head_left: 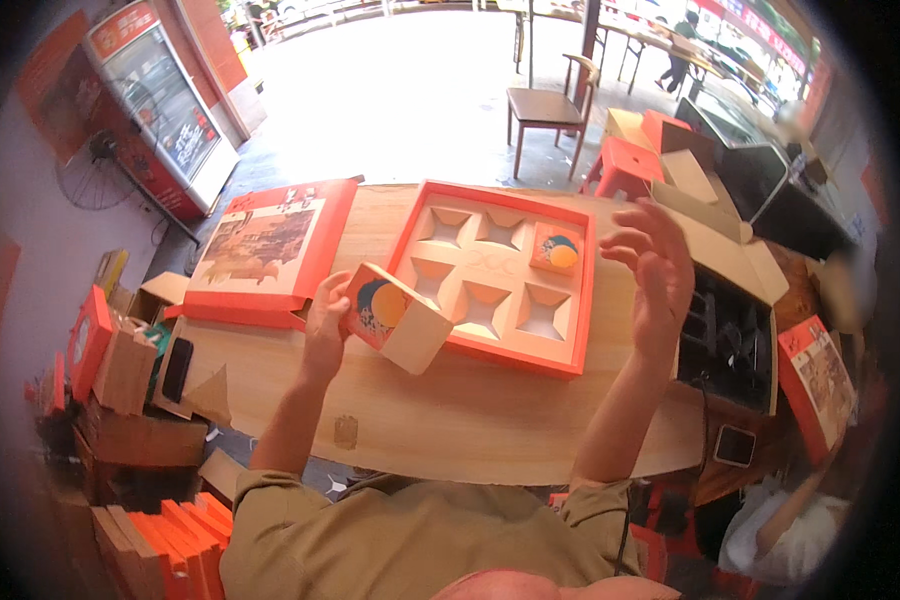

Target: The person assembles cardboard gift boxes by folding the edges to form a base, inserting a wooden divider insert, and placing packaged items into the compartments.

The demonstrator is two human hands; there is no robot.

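My left hand [327, 325] grips a small square carton [410, 335] by its left edge. The carton is tilted over the table, showing a printed top with a yellow disc and a plain beige side. Beneath and beyond it lies a shallow red box [583, 340] whose beige insert has several square hollows. One similar small carton [556, 248] sits in the far right hollow. My right hand [655, 265] is raised beside the box's right edge, fingers apart and slightly curled, holding nothing. To the left rests a large red printed box [332, 235], apparently closed.
The wooden table [450, 430] curves in front of me. A phone [177, 370] lies at the left. An open cardboard carton [728, 335] with dark contents stands right, near another phone [735, 446]. Another person's arm [785, 520] shows lower right. Beyond stand a chair [548, 107] and red stool [625, 165].
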